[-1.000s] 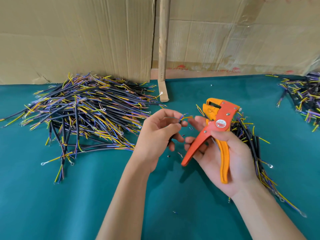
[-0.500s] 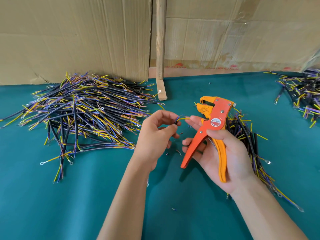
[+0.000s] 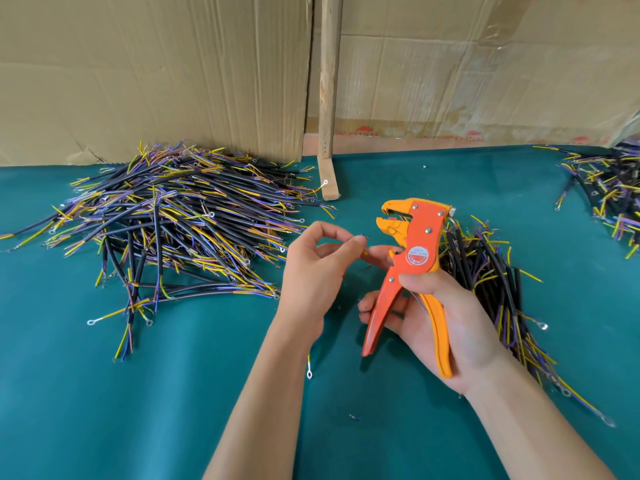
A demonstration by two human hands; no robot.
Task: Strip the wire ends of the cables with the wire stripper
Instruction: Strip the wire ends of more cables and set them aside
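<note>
My right hand grips the orange and yellow wire stripper by its handles, jaws up and pointing left. My left hand pinches the thin ends of a cable between thumb and fingertips, just left of the stripper's jaws; most of that cable is hidden behind the hand, and a ring terminal hangs out below the wrist. My right index finger touches the yellow wire end.
A large heap of black cables with yellow and purple ends lies at the left on the green table. A smaller bundle of cables lies behind my right hand, another pile of cables at the far right. Cardboard walls and a wooden post stand behind.
The stripper has risen a little and stands more upright. My left hand has shifted the wire ends in its fingertips, closer to the jaws.
</note>
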